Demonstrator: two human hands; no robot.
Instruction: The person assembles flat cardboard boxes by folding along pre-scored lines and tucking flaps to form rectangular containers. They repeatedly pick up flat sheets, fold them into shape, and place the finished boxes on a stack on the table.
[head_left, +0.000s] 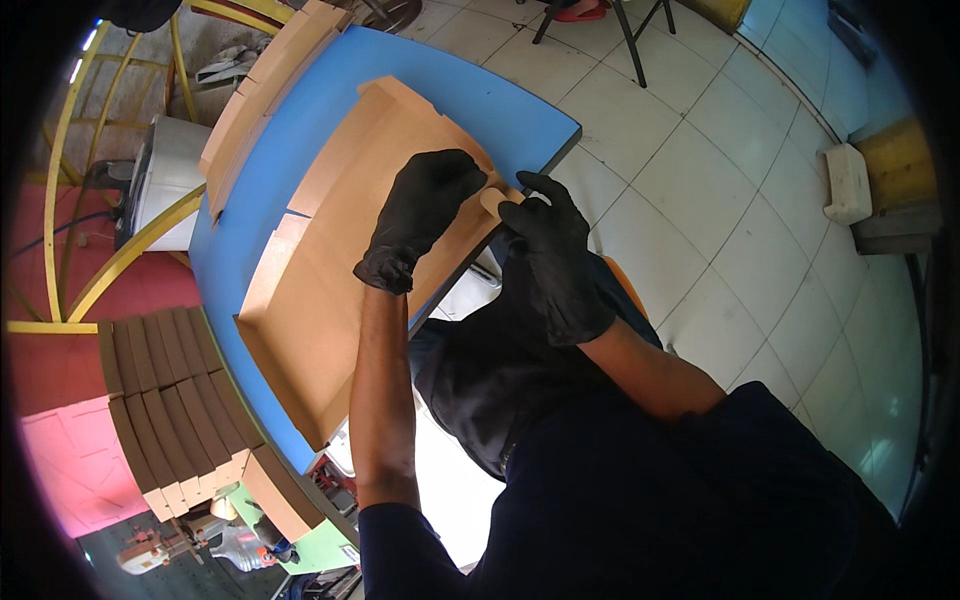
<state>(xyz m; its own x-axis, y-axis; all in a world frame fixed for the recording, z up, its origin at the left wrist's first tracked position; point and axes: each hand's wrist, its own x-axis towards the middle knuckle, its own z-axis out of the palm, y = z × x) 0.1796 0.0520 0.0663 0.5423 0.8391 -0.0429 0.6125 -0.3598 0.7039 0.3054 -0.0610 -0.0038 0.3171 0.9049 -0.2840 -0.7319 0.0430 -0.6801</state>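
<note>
A long, shallow brown cardboard box (345,230) lies partly folded on the blue table (238,270), its side walls raised. Both my hands wear black gloves and work at its right end, by the table's near edge. My left hand (425,205) is closed, knuckles up, with its fingertips at the box's corner. A small curled cardboard flap (493,201) stands between the two hands. My right hand (555,250) grips this flap between thumb and fingers from the near side. What the left fingertips pinch is hidden under the glove.
More folded cardboard (268,95) lies along the table's far left edge. At the lower left rise stacked brown boxes (180,395). Yellow metal bars (135,255) and a grey-white container (172,185) stand to the left. Black chair legs (630,45) rest on the tiled floor.
</note>
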